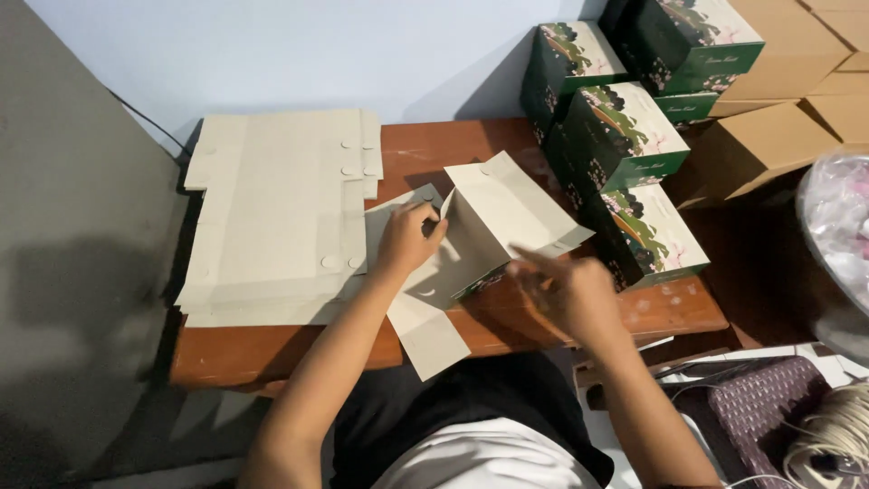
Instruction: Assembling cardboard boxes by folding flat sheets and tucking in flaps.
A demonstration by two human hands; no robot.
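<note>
— What do you have in hand right now?

— A half-folded carton (489, 226), grey card on the inside with a strip of green print showing along its lower edge. It sits on the wooden table (453, 149), near the middle, just right of the flat stack. One panel stands up and slopes away from me; another flap hangs over the table's near edge toward my lap.

— And the hands?

— My left hand (405, 237) is curled at the carton's left corner, fingers pinching the top edge of the upright panel. My right hand (568, 292) is at the carton's lower right, fingers bent, forefinger pointing left toward the card. It is blurred, so I cannot tell whether it grips the carton or only touches it.

— What lies around it?

— To the left, touching the carton's flap, a stack of flats (281, 217), unfolded grey blanks with round tabs along one side. To the right, finished green boxes (625, 136) with flower print, piled in rows from the table's corner up toward the wall. Beyond them, plain brown cartons (769, 145). At the far right edge, a clear bag (837, 226) of pale stuff, and lower down a woven purple seat (751, 407) with a coil of cord (837, 435) beside it.
</note>
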